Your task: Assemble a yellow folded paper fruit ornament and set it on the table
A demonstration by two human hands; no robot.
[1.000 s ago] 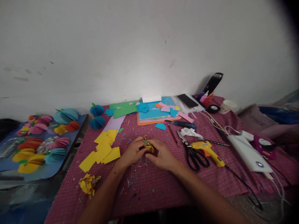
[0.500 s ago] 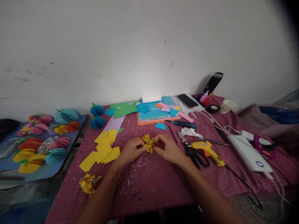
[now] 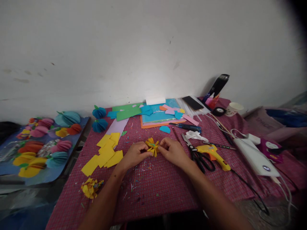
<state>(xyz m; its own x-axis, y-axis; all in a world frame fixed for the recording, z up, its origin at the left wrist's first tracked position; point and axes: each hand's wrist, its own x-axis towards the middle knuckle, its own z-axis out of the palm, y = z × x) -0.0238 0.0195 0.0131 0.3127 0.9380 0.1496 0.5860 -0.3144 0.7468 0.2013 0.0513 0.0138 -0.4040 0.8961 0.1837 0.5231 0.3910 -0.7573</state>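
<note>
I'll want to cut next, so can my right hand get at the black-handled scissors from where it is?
Probably yes. The scissors lie uncovered just right of the right hand, nothing between them; but that hand now pinches the yellow paper flower.

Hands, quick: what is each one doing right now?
Left hand: closed, pinching the left side of the yellow folded paper piece.
Right hand: closed, pinching the same piece from its right side.

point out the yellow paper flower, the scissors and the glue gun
yellow paper flower (image 3: 153, 147), head view, on its fanned folds between the hands
scissors (image 3: 200, 159), head view, on the black handles
glue gun (image 3: 212, 153), head view, on the yellow body
</note>
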